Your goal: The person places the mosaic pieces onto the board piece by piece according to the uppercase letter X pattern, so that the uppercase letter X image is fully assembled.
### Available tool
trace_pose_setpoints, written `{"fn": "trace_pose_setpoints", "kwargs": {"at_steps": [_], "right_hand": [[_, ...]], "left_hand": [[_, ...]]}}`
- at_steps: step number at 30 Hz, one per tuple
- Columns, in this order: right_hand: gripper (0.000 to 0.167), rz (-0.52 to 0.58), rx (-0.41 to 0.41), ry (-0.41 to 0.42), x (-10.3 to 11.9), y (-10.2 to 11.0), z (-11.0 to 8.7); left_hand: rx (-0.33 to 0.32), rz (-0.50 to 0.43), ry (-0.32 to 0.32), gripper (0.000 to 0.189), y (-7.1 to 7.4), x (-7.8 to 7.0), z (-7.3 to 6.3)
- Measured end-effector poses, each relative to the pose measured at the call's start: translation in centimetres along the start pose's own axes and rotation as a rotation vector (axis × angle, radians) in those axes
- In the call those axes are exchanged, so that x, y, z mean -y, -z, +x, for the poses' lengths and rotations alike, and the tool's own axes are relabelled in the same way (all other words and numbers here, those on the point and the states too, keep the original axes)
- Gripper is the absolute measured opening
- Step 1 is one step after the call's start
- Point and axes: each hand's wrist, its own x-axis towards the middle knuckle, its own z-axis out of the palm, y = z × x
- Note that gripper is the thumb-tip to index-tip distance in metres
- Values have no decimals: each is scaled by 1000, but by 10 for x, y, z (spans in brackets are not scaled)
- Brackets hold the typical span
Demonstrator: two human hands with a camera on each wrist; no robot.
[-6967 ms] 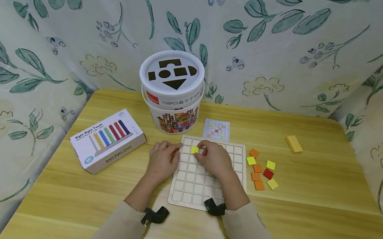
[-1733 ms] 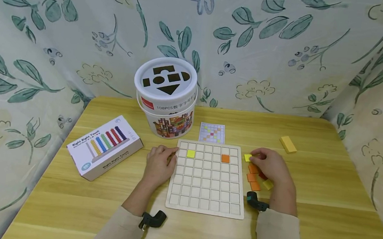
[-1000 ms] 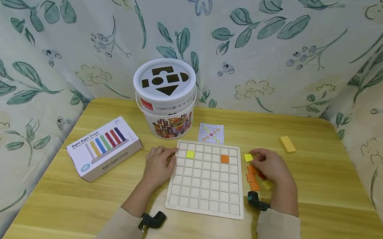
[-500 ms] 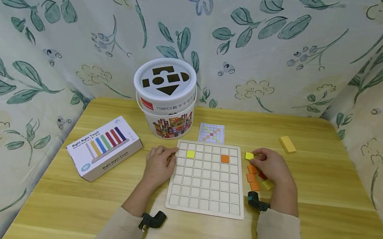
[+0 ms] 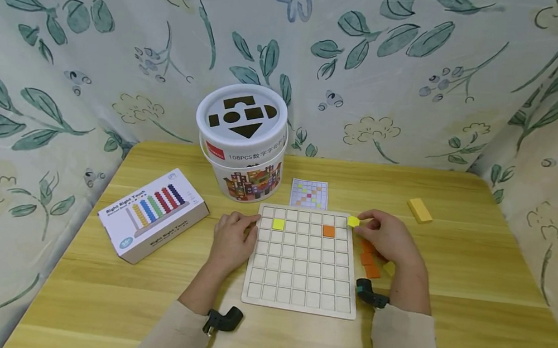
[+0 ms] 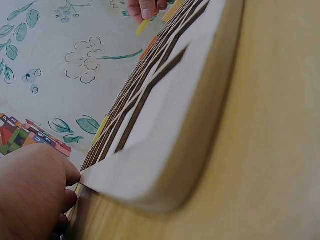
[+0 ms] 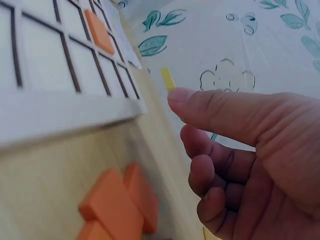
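My right hand [image 5: 385, 236] pinches a yellow square tile [image 5: 353, 221] between thumb and fingertips, held at the upper right corner of the gridded wooden board [image 5: 297, 303]. In the right wrist view the yellow tile [image 7: 168, 78] sticks out past the thumb tip, and the other fingers are curled. My left hand [image 5: 233, 241] lies by the board's left edge, its index fingertip touching the rim near the upper corner. Two tiles sit in the board's second row: another yellow tile [image 5: 278, 224] towards the left and an orange tile [image 5: 329, 231] towards the right.
Several loose orange tiles [image 5: 372, 271] lie right of the board, partly hidden by the right hand. A printed pattern card [image 5: 309, 194] lies behind the board. Around it are a lidded bucket [image 5: 242, 137], a white box [image 5: 154, 215] and a yellow block [image 5: 420, 210].
Seven seconds ago my right hand was at the board's yellow tile; the orange one now sits there too. Since then it took another yellow tile from the pile and moved it left to the board's corner.
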Motion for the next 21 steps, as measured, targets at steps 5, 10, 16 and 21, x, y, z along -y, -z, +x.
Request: {"fn": "trace_pose_setpoints", "kwargs": {"at_steps": [5,10,16,21], "right_hand": [[37,-30,7,46,18,-5,-5],[31,-63,14,100,35,-14,-8],[31,-66,46,166,53,-28,-11],[26,-75,70,229,62,-42,-10]], "left_hand": [[1,4,2,32,0,0,0],[3,5,3,32,0,0,0],[0,3,0,32,0,0,0],[-6,6,-3,32,-1,0,0]]}}
